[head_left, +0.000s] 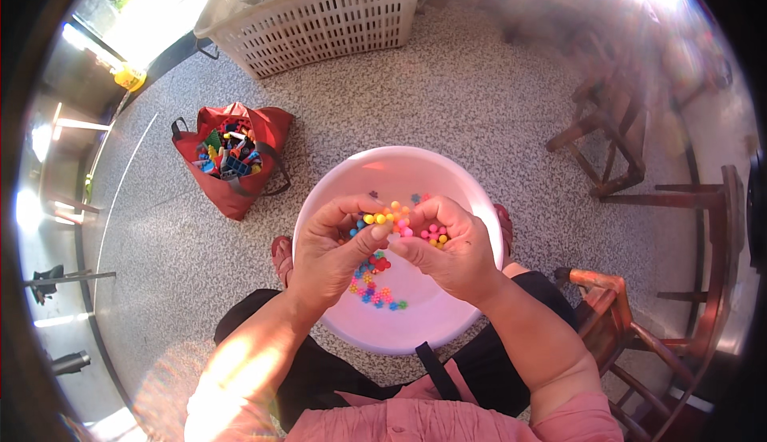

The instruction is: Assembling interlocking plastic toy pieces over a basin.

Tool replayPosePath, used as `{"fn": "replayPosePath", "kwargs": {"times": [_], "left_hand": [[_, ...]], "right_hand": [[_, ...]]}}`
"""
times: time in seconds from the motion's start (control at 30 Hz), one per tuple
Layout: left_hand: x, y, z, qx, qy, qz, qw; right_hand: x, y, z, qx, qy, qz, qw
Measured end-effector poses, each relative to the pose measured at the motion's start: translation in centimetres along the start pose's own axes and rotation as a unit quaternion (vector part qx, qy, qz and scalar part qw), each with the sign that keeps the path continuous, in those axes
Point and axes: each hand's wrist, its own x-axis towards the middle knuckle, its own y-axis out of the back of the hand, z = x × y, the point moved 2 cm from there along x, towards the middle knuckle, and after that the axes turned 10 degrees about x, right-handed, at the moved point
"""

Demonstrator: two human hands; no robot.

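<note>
My left hand (319, 246) and my right hand (457, 260) meet over a pink basin (427, 302) between my feet. Pinched between their thumbs and fingers is a cluster of bead-like toy pieces (382, 219), yellow, orange and pink. Fingers hide part of this cluster, so how its pieces are joined cannot be seen. Beside my right fingers shows a pink and yellow knobbed piece (435, 236); whether it is held or lies lower down is unclear. A curved line of flower-shaped beads (369, 292) in several colours lies on the basin's bottom.
To the left on the speckled floor (343, 106) sits a red bag (276, 130) full of toy pieces (232, 154). A white slatted crate (319, 34) holding metal items stands ahead. Wooden chairs (603, 282) are close on my right, with a wooden stool (615, 146) farther off.
</note>
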Motion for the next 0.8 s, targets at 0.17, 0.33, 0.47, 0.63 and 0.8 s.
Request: {"fn": "replayPosePath", "kwargs": {"times": [0.17, 0.33, 0.47, 0.63, 0.8], "left_hand": [[0.0, 0.6, 0.6, 0.023, 0.036, -0.021, 0.999], [-0.2, 1.3, 1.1, -0.035, 0.088, -0.083, 0.992], [-0.5, 0.8, 1.3, -0.145, 0.141, -0.117, 0.972], [-0.5, 1.0, 1.3, -0.084, 0.112, -0.111, 0.984], [-0.5, 0.7, 1.2, -0.016, 0.105, -0.064, 0.992]], "right_hand": [[0.0, 0.1, -0.4, -0.105, 0.049, 0.002, 0.993], [-0.1, 0.6, -0.2, 0.01, -0.029, -0.039, 0.999], [-0.1, 1.0, 0.0, 0.253, -0.097, -0.067, 0.96], [0.1, 0.2, -0.6, -0.024, 0.085, -0.048, 0.995], [-0.4, -0.2, -1.1, -0.236, 0.212, -0.062, 0.946]]}}
